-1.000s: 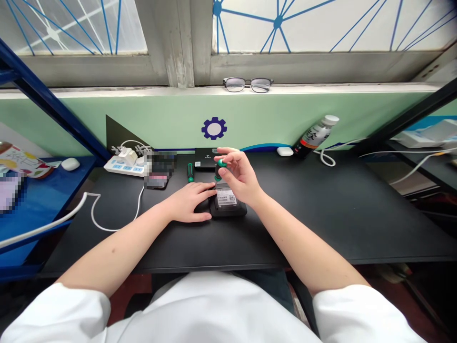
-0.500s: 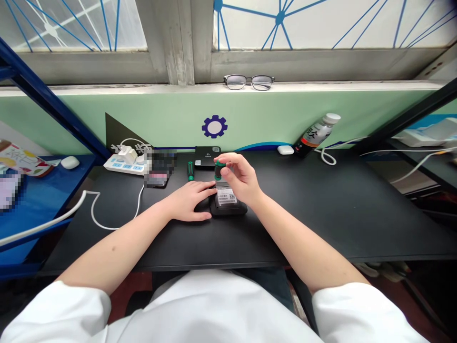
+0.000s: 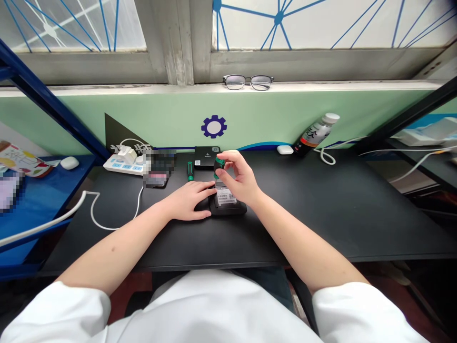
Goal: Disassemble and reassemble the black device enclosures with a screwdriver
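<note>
A small black device [image 3: 228, 206] with a white barcode label lies on the black desk [image 3: 321, 209]. My left hand [image 3: 189, 200] rests flat on the desk with its fingers stretched out against the device's left side. My right hand [image 3: 238, 178] pinches the green-topped handle of a small screwdriver [image 3: 218, 167], which stands upright with its tip on the far end of the device. A second green-and-black screwdriver [image 3: 190, 171] lies on the desk just beyond my left hand.
At the back of the desk lie a flat black box [image 3: 206, 156], a white power strip [image 3: 123, 163] with a white cable, a white earbud case [image 3: 285, 149] and a leaning bottle [image 3: 316, 133]. Glasses [image 3: 248, 82] rest on the window sill. A blue shelf [image 3: 43, 190] stands left.
My right fingers have shifted slightly round the screwdriver's green top. My left hand and the device have stayed where they were.
</note>
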Tool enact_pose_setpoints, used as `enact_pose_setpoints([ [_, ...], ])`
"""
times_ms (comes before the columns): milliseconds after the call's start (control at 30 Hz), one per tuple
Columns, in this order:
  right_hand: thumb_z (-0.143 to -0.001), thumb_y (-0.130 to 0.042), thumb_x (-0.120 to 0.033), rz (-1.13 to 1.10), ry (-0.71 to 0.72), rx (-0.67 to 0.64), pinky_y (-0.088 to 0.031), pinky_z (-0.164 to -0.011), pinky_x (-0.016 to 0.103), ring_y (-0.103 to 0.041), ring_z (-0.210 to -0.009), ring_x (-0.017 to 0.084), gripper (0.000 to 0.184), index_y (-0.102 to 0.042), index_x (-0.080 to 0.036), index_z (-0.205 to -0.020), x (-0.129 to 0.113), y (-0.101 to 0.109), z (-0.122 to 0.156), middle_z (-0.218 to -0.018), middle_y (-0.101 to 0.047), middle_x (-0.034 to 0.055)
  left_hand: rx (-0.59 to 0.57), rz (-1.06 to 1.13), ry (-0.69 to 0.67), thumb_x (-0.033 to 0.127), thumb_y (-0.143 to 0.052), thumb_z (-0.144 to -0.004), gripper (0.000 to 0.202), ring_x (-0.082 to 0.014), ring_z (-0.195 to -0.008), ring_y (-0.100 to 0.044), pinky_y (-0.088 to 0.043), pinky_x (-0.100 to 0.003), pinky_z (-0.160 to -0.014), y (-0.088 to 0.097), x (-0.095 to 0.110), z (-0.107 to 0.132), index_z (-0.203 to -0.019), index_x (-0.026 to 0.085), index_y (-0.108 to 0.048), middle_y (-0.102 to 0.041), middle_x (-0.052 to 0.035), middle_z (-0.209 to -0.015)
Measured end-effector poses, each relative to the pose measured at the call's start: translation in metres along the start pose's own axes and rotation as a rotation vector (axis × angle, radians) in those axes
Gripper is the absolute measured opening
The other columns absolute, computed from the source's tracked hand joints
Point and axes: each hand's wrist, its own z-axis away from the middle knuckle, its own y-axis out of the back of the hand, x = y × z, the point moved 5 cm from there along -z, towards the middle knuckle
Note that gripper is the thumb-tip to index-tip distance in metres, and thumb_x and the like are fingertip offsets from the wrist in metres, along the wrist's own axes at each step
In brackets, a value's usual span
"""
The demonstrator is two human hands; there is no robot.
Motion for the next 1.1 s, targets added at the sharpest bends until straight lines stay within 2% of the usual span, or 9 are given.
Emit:
enact_pose_setpoints([
  [167,-0.101,-0.069,-0.035,-0.029,0.024,0.075,-0.059,-0.077,0.038,-0.063,-0.096,0.02,0.026,-0.066,-0.034,-0.127,-0.003,0.005,-0.002,-0.118,-0.064,0.0054,0.0,-0.006,0.011,0.049,-0.07,-0.097,0.069,-0.0422,-0.146,-0.055,-0.046,-0.06,-0.117,-0.001,0.0,0.0,-0.158,0.02,-0.053,-0.049,-0.0233,-0.165],
  [333,-0.099,-0.072,-0.034,-0.074,0.041,0.189,-0.057,-0.071,0.036,-0.062,-0.091,0.019,0.026,-0.066,-0.035,-0.124,-0.017,0.015,-0.003,-0.117,-0.061,0.0051,-0.027,-0.042,0.077,0.059,-0.074,-0.093,0.077,-0.0426,-0.149,-0.052,-0.044,-0.062,-0.118,0.0,-0.001,-0.001,-0.157,0.021,-0.053,-0.047,-0.0231,-0.167],
  [467,-0.099,-0.071,-0.036,-0.062,0.031,0.136,-0.058,-0.068,0.036,-0.062,-0.093,0.021,0.025,-0.065,-0.033,-0.123,-0.024,0.012,0.002,-0.112,-0.061,0.0065,-0.029,-0.054,0.119,0.071,-0.075,-0.089,0.087,-0.0425,-0.151,-0.049,-0.041,-0.062,-0.121,-0.002,-0.003,-0.002,-0.157,0.021,-0.053,-0.048,-0.023,-0.166],
  [567,-0.098,-0.069,-0.031,-0.062,0.059,0.094,-0.059,-0.067,0.037,-0.062,-0.091,0.021,0.023,-0.065,-0.032,-0.121,-0.028,0.007,0.006,-0.11,-0.061,0.0068,-0.019,-0.056,0.141,0.076,-0.075,-0.087,0.092,-0.0442,-0.152,-0.047,-0.04,-0.064,-0.122,-0.005,-0.003,-0.002,-0.157,0.02,-0.053,-0.048,-0.0229,-0.166],
  [767,-0.095,-0.068,-0.014,-0.052,0.165,0.062,-0.057,-0.07,0.037,-0.06,-0.088,0.019,0.037,-0.066,-0.034,-0.126,-0.037,0.003,0.008,-0.11,-0.06,0.0053,0.033,-0.051,0.179,0.062,-0.071,-0.094,0.079,-0.0433,-0.153,-0.045,-0.04,-0.062,-0.124,-0.005,-0.003,-0.002,-0.158,0.02,-0.05,-0.048,-0.0207,-0.165],
  [933,-0.095,-0.069,-0.015,-0.009,0.182,0.056,-0.058,-0.071,0.036,-0.061,-0.088,0.018,0.038,-0.064,-0.033,-0.128,-0.034,0.003,0.009,-0.111,-0.06,0.0052,0.05,-0.07,0.18,0.055,-0.069,-0.096,0.075,-0.0421,-0.155,-0.044,-0.038,-0.061,-0.127,-0.003,-0.004,-0.002,-0.157,0.017,-0.05,-0.05,-0.0203,-0.163],
  [1100,-0.096,-0.07,-0.018,0.0,0.17,0.064,-0.06,-0.07,0.035,-0.061,-0.088,0.017,0.035,-0.064,-0.032,-0.128,-0.031,0.003,0.009,-0.113,-0.06,0.0058,0.048,-0.076,0.163,0.049,-0.069,-0.097,0.069,-0.0412,-0.153,-0.046,-0.042,-0.06,-0.123,-0.001,-0.002,-0.002,-0.156,0.017,-0.052,-0.051,-0.0202,-0.163],
])
